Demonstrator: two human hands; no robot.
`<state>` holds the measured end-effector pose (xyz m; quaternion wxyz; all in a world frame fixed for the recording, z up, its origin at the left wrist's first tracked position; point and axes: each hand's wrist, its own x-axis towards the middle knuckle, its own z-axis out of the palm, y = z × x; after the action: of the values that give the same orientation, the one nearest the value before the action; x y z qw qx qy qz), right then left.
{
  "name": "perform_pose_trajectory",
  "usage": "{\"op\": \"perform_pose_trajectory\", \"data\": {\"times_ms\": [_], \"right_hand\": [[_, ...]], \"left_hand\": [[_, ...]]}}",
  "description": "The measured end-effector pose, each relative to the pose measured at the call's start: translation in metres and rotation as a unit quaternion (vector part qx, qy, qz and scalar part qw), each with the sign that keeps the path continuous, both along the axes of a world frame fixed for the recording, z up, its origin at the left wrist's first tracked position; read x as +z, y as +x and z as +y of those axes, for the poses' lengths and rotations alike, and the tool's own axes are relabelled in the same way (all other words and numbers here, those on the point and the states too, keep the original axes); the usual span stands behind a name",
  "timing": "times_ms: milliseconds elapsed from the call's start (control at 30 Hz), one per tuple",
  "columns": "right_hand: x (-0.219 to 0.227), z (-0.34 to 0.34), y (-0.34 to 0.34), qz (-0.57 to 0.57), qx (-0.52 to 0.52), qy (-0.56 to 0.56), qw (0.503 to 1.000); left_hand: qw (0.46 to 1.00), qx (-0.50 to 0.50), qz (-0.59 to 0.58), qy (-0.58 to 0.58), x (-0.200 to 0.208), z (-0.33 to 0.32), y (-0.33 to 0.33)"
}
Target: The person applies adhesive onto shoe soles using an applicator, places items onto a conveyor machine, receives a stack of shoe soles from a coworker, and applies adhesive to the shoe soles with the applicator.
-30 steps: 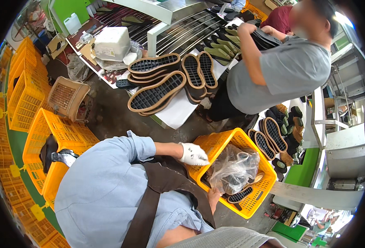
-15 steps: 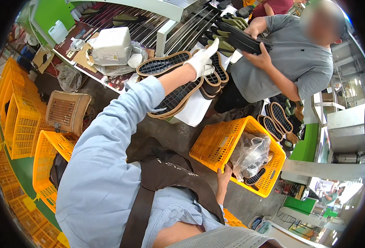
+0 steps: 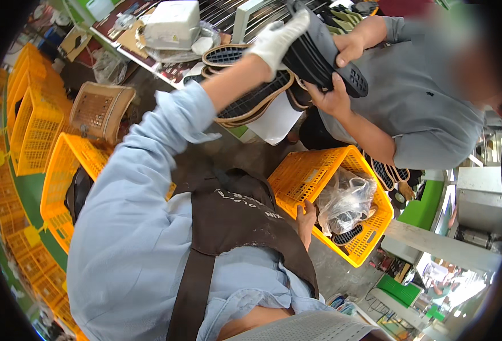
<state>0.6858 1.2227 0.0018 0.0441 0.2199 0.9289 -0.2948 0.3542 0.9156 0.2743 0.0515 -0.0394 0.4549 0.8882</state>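
Note:
My left hand [image 3: 273, 42], in a white glove, reaches out with fingers stretched along the edge of some black shoe soles [image 3: 319, 57]. A person in a grey shirt holds these soles in both hands; whether my glove grips or only touches them is hard to see. Below my left wrist lie stacked tan-edged soles [image 3: 256, 99] with black gridded insides. At my right side, my bare right hand [image 3: 306, 223] is closed on the rim of a tilted yellow plastic crate [image 3: 302, 176]. Inside it are a clear plastic bag [image 3: 347, 199] and a black-gridded sole [image 3: 347, 235].
Left of me stand more yellow crates [image 3: 40, 131] and a brown woven seat [image 3: 100, 111]. A white plastic jug [image 3: 171, 25] rests on the table at the back, beside metal rollers. The co-worker [image 3: 410, 102] stands close at the right, with more soles behind the crate.
The co-worker has leaned nearer and brought the black soles down and left to my gloved hand. My left hand has moved slightly upward against them. My right hand stays on the crate.

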Motion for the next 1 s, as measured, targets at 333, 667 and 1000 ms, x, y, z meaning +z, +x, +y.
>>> {"op": "perform_pose_trajectory", "data": {"times_ms": [333, 667, 1000], "right_hand": [[0.017, 0.012, -0.047, 0.057, 0.118, -0.126, 0.983], [0.067, -0.092, -0.069, 0.048, 0.265, -0.208, 0.940], [0.089, -0.282, -0.117, -0.065, 0.262, -0.468, 0.841]], "left_hand": [[0.981, 0.100, -0.079, -0.146, 0.044, -0.145, 0.029], [0.974, 0.183, 0.111, 0.072, 0.019, -0.219, 0.143], [0.950, 0.296, -0.033, 0.094, -0.020, -0.351, 0.229]]}}
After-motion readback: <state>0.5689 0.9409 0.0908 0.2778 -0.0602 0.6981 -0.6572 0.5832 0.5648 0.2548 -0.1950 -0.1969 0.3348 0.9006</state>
